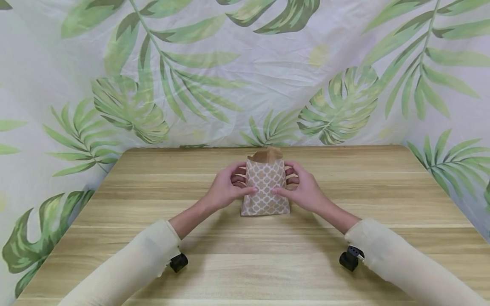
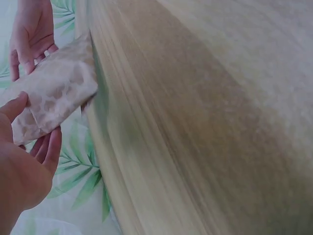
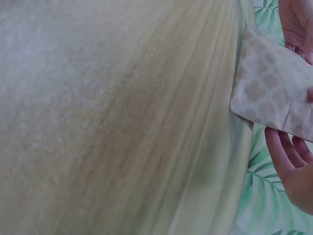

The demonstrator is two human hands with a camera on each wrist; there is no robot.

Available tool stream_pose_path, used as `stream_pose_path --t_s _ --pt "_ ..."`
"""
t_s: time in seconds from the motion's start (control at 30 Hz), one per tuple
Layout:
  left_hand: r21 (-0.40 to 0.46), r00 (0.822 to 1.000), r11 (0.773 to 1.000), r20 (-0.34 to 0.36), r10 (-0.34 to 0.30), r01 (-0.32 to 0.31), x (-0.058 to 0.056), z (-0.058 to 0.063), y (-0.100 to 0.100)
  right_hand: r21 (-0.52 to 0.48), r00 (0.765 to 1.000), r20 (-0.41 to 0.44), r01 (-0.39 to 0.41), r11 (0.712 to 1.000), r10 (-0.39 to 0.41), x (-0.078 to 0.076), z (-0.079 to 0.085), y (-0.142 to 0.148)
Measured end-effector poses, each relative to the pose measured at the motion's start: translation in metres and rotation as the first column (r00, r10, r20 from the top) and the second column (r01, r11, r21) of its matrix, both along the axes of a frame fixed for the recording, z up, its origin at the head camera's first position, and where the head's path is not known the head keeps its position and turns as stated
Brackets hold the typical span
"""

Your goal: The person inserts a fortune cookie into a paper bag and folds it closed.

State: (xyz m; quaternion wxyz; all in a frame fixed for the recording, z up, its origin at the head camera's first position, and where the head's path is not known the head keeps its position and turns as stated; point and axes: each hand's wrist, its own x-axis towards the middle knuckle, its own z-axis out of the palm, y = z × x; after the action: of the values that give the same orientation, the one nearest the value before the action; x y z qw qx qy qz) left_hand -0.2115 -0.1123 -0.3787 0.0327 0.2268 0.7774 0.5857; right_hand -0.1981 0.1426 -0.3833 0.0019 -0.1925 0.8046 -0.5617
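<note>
A small brown paper bag (image 1: pixel 264 199) with a white lattice pattern stands upright on the table, its open mouth at the top. My left hand (image 1: pixel 226 185) grips its left side, thumb on the front and fingers round the edge and behind. On the other side my right hand (image 1: pixel 304 187) holds it the same way, thumb on the front. Both wrist views show the patterned bag (image 2: pixel 58 93) (image 3: pixel 269 83) between the two hands. What the bag contains is hidden.
The wood-grain table (image 1: pixel 245 276) spreads around the bag. Behind it hangs a pale cloth (image 1: pixel 275 76) printed with green leaves. Dark wrist cameras (image 1: pixel 178 262) sit beneath both light sleeves (image 1: pixel 130 263).
</note>
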Motion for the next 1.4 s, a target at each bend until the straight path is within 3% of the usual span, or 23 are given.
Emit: stream_pose_path --t_s 0.17,0.37,0.63,0.83,0.93,1.07,1.4 --pt "-0.04 0.989 0.999 -0.146 -0.012 0.006 0.002 0.0 0.0 0.005 0.995 -0.101 0.003 1.0 -0.003 0.005 0.004 -0.001" --pt "-0.045 0.964 0.999 -0.263 -0.028 0.017 0.005 -0.001 -0.001 0.043 0.979 -0.202 0.014 0.999 -0.005 0.011 0.006 -0.001" --pt "-0.012 0.941 0.999 -0.335 -0.048 0.046 0.008 0.006 0.001 0.023 0.949 -0.316 -0.01 1.0 0.017 0.014 0.007 0.0" --pt "-0.02 0.917 0.999 -0.397 -0.043 0.038 0.014 0.011 0.004 0.025 0.908 -0.418 -0.03 0.999 0.038 0.017 0.01 -0.001" --pt "-0.015 0.914 0.999 -0.404 -0.035 0.031 0.015 0.011 0.004 0.027 0.893 -0.449 -0.032 0.999 0.041 0.018 0.012 -0.002" --pt "0.013 0.926 0.999 -0.376 -0.026 0.033 0.015 0.012 0.005 0.019 0.888 -0.459 -0.034 0.999 0.038 0.018 0.013 -0.002" --pt "0.083 0.946 0.995 -0.321 -0.034 0.063 0.013 0.014 0.007 -0.065 0.934 -0.354 -0.066 0.996 0.039 0.018 0.018 -0.004"
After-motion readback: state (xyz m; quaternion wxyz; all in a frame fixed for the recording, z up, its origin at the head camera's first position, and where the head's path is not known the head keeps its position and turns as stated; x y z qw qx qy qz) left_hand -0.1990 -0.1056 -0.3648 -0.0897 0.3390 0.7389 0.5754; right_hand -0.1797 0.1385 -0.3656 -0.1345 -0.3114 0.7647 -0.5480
